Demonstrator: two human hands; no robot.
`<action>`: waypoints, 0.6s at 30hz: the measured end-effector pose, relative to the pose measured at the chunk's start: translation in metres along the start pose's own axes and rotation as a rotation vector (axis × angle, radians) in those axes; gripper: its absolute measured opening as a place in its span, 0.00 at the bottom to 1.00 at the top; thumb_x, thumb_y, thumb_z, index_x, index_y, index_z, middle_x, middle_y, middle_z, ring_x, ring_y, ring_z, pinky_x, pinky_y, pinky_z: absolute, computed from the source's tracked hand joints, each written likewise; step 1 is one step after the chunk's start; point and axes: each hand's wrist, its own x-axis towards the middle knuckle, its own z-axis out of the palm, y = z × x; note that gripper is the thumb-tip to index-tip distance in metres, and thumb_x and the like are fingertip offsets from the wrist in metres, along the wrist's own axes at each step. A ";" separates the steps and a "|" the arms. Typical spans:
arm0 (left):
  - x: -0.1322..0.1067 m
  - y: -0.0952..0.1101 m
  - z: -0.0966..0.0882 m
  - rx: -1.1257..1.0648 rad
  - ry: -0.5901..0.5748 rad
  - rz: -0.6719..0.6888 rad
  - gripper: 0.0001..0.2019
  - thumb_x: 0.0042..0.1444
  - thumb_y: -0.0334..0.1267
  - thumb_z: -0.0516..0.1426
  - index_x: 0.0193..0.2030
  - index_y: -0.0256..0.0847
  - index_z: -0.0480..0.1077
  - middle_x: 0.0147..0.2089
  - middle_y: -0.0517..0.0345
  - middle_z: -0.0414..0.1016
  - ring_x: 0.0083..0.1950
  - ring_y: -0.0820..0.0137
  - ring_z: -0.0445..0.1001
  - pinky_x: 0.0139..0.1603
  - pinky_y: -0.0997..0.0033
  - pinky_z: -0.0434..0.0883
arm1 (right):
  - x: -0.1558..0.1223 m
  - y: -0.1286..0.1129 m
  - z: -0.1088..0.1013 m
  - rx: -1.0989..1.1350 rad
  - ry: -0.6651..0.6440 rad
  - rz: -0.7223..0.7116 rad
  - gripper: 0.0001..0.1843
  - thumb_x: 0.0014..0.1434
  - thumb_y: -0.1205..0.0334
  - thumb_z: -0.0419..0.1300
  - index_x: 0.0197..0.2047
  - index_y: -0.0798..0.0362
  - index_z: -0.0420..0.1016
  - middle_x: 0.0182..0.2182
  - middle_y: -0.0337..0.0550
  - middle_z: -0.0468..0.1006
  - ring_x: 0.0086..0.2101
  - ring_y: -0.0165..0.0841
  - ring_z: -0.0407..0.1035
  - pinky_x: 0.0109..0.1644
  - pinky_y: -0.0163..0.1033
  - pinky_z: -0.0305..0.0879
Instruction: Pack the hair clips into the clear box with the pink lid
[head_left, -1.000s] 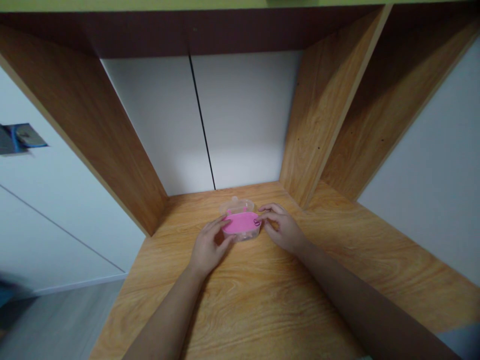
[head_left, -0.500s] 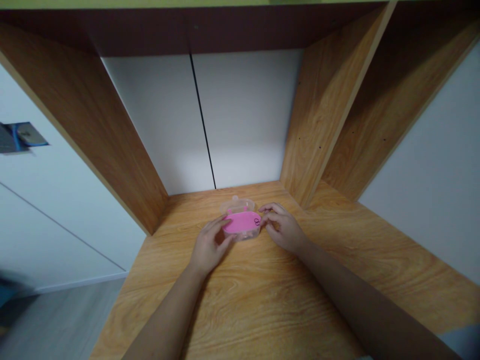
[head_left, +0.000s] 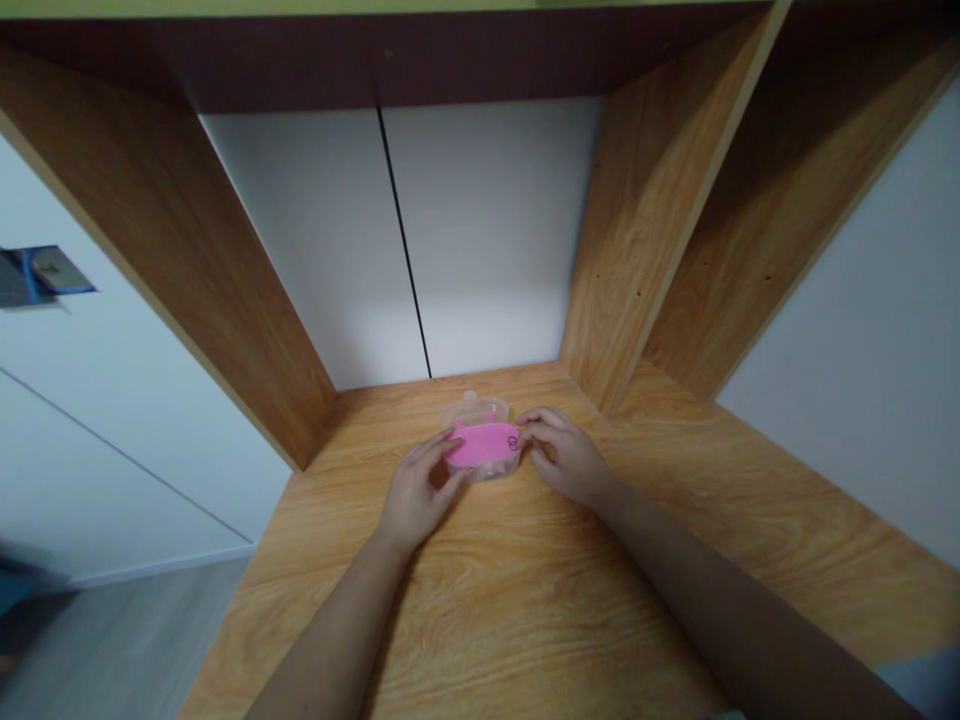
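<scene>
A clear plastic box (head_left: 493, 470) stands on the wooden surface, its clear lid (head_left: 480, 408) swung open to the back. Across the box lies a pink oval insert (head_left: 480, 444). My left hand (head_left: 418, 490) grips the left end, fingers on the pink piece and thumb at the front wall. On the insert's right end is a small black looped thing (head_left: 513, 443), too small to name surely. The bent fingertips of my right hand (head_left: 566, 458) close at its edge; how firmly they hold it is hard to see.
The wooden surface (head_left: 480, 620) runs back to a white panel (head_left: 480, 240) with a black seam. Upright wooden boards stand at left (head_left: 202, 270) and right (head_left: 637, 240). A dark shelf (head_left: 300, 65) hangs overhead. A metal and blue fitting (head_left: 49, 272) is on the far left panel.
Almost nothing differs. My right fingertips and the black loops sit a touch further left, while my left hand stays on the box. The view has shifted very slightly.
</scene>
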 end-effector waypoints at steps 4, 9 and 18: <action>0.000 0.001 -0.001 0.002 0.002 0.002 0.20 0.60 0.43 0.63 0.58 0.46 0.72 0.63 0.48 0.73 0.62 0.58 0.73 0.64 0.49 0.70 | 0.000 0.001 0.000 -0.013 -0.002 -0.012 0.20 0.50 0.80 0.55 0.39 0.49 0.78 0.46 0.46 0.75 0.47 0.39 0.70 0.53 0.45 0.67; 0.000 0.000 -0.001 0.009 0.007 -0.001 0.20 0.59 0.42 0.63 0.58 0.47 0.72 0.63 0.48 0.74 0.62 0.58 0.74 0.64 0.48 0.71 | 0.001 0.013 -0.006 -0.116 0.060 0.093 0.20 0.52 0.78 0.53 0.42 0.51 0.79 0.45 0.47 0.77 0.48 0.39 0.71 0.55 0.45 0.67; 0.001 0.001 -0.002 0.021 -0.009 0.001 0.19 0.60 0.43 0.63 0.58 0.45 0.72 0.63 0.47 0.73 0.62 0.58 0.73 0.64 0.48 0.70 | -0.007 0.071 -0.026 -0.504 -0.114 0.564 0.17 0.60 0.68 0.55 0.47 0.55 0.81 0.48 0.51 0.81 0.49 0.41 0.73 0.58 0.43 0.64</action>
